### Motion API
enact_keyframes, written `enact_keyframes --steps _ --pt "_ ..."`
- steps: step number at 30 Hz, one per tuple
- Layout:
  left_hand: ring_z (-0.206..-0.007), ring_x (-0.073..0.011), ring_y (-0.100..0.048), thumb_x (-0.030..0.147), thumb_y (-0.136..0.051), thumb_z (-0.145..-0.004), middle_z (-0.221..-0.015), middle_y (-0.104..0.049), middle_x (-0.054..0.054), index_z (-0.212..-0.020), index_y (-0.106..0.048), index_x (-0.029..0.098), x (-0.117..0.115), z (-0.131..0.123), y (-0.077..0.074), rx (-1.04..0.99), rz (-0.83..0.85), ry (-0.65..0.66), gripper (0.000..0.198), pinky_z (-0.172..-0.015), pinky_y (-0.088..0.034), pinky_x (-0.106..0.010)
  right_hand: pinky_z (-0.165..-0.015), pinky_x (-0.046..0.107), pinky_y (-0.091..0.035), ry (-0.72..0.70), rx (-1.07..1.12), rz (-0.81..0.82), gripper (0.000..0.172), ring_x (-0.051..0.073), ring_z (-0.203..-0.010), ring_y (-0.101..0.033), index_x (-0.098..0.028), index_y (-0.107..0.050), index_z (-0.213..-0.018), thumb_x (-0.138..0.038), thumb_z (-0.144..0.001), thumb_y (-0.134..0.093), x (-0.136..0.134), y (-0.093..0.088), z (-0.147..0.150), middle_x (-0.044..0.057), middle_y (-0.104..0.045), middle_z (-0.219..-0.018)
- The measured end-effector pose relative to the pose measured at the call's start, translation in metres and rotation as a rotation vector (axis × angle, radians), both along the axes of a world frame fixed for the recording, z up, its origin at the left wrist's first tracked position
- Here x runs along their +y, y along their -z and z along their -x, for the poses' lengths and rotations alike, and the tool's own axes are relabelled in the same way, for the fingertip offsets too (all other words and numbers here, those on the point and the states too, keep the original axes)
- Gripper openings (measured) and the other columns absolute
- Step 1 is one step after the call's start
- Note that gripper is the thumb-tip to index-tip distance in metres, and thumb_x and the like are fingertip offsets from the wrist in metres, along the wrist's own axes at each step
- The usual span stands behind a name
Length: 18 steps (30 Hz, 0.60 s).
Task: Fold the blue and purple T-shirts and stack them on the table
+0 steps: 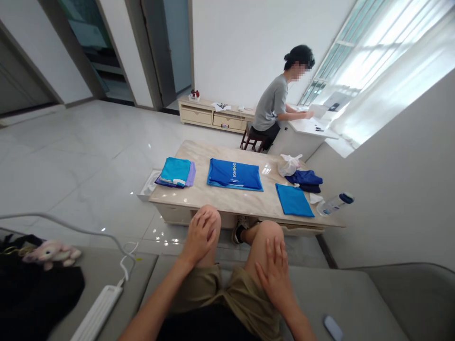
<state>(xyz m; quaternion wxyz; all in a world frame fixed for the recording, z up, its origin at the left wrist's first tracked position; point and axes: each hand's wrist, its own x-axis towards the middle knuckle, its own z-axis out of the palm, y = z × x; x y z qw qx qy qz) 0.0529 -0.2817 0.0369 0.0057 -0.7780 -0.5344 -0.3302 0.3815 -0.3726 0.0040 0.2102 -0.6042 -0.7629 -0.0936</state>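
Note:
My left hand [199, 235] lies on my left knee, fingers spread and holding nothing. On my right thigh, just behind the knee, rests my right hand [276, 270], also open and flat. In front of my knees stands a low marble-topped table [192, 201]. A folded blue cloth with printed lettering [234, 174] is at its middle. Toward the left end sits a stack of folded turquoise and purple cloths [176, 171]. A plain folded blue cloth [294, 200] lies near the right front edge. Neither hand touches the cloths.
A clear bottle [334, 204], a dark blue cloth bundle [305, 180] and a white plastic bag [289, 166] occupy the table's right end. A power strip [97, 312] and plush toy [53, 253] lie on the sofa. Beyond, a person [275, 102] sits at a white desk.

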Motion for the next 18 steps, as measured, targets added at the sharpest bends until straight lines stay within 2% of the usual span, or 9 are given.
enact_keyframes --steps 4,8,11,14,16,18 --pt "-0.152 -0.0328 -0.052 0.020 -0.058 -0.103 -0.155 -0.065 -0.013 -0.152 -0.066 0.024 -0.019 0.008 -0.011 -0.019 -0.006 -0.055 0.049 -0.130 -0.042 -0.055 -0.122 0.074 -0.044 -0.035 0.020 0.046 0.088 0.048 -0.171 -0.016 -0.022 -0.006 -0.183 -0.053 -0.112 -0.049 0.009 0.001 -0.004 0.019 -0.017 -0.186" --pt "-0.157 -0.0329 -0.048 0.015 -0.056 -0.099 -0.163 -0.061 -0.011 -0.158 -0.061 0.027 -0.026 0.023 -0.008 0.026 -0.018 -0.098 0.060 -0.131 -0.042 -0.055 -0.124 0.075 -0.042 -0.031 0.130 -0.014 0.096 0.050 -0.170 -0.021 -0.018 -0.009 -0.182 -0.063 -0.109 -0.051 0.038 -0.003 0.005 0.022 -0.028 -0.182" --pt "-0.154 -0.0348 -0.050 0.019 -0.057 -0.097 -0.163 -0.061 -0.010 -0.158 -0.063 0.028 -0.020 0.033 -0.005 0.027 -0.008 -0.115 0.062 -0.126 -0.047 -0.056 -0.125 0.071 -0.042 0.015 0.248 -0.033 0.089 0.048 -0.162 -0.039 -0.020 -0.029 -0.178 -0.066 -0.107 -0.056 0.071 -0.011 0.014 0.020 -0.042 -0.176" --pt "-0.153 -0.0363 -0.052 0.023 -0.059 -0.094 -0.163 -0.061 -0.008 -0.167 -0.053 0.032 -0.018 0.044 -0.002 0.088 0.010 -0.101 0.074 -0.121 -0.052 -0.058 -0.120 0.062 -0.050 0.088 0.374 0.035 0.068 0.041 -0.144 -0.061 -0.024 -0.059 -0.159 -0.066 -0.106 -0.057 0.102 -0.021 0.026 0.014 -0.061 -0.162" --pt "-0.153 -0.0369 -0.053 0.023 -0.062 -0.091 -0.164 -0.061 -0.007 -0.175 -0.041 0.033 -0.022 0.055 0.002 0.151 0.015 -0.123 0.088 -0.119 -0.055 -0.058 -0.117 0.058 -0.052 0.130 0.442 0.086 0.059 0.037 -0.134 -0.068 -0.026 -0.069 -0.147 -0.067 -0.105 -0.058 0.118 -0.025 0.035 0.011 -0.068 -0.153" --pt "-0.155 -0.0367 -0.053 0.025 -0.066 -0.086 -0.165 -0.060 -0.006 -0.179 -0.032 0.033 -0.025 0.069 0.006 0.169 0.007 -0.136 0.099 -0.116 -0.060 -0.057 -0.116 0.056 -0.052 0.150 0.477 0.100 0.057 0.036 -0.132 -0.068 -0.027 -0.073 -0.142 -0.068 -0.104 -0.060 0.128 -0.027 0.042 0.009 -0.071 -0.149"
